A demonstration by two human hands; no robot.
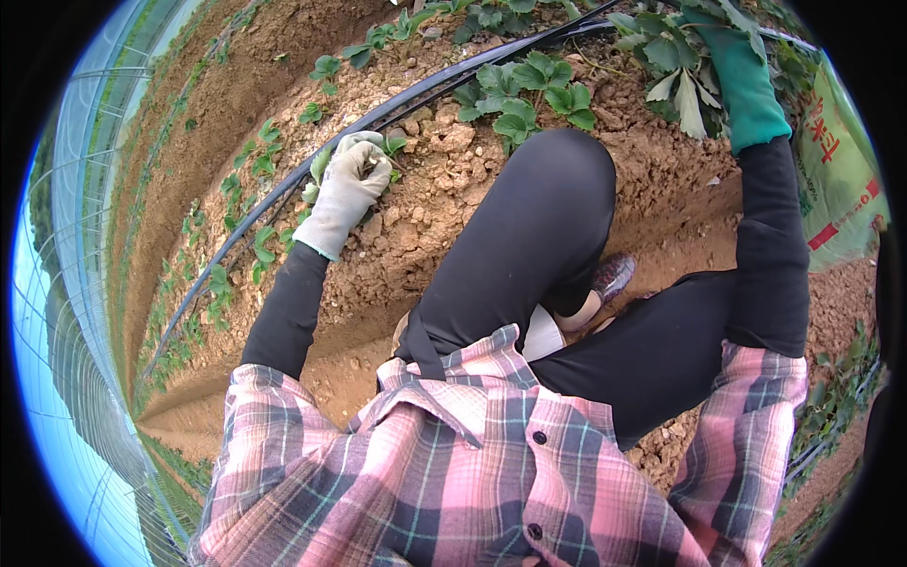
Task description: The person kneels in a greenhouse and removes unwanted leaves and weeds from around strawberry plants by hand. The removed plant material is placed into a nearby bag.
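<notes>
My left hand [354, 181], in a whitish knit glove, is at a small strawberry plant [393, 147] beside the black drip hose [425, 81]. Its fingers are curled together, with green leaves showing around them; whether they pinch a leaf or stem cannot be told. My right hand [733, 57], in a green glove, reaches to the top right among strawberry leaves [662, 49], and its fingers are partly hidden by them. Limp, pale leaves [687, 103] hang just left of this glove. Between the hands, a leafy strawberry plant [528, 96] grows from the ridge of soil.
A printed green plastic sack [840, 177] stands at the right. My bent knee [567, 170] is against the soil ridge [439, 191]. More strawberry plants [262, 159] line the hose on the left. Beyond are further soil rows and a greenhouse frame [99, 283].
</notes>
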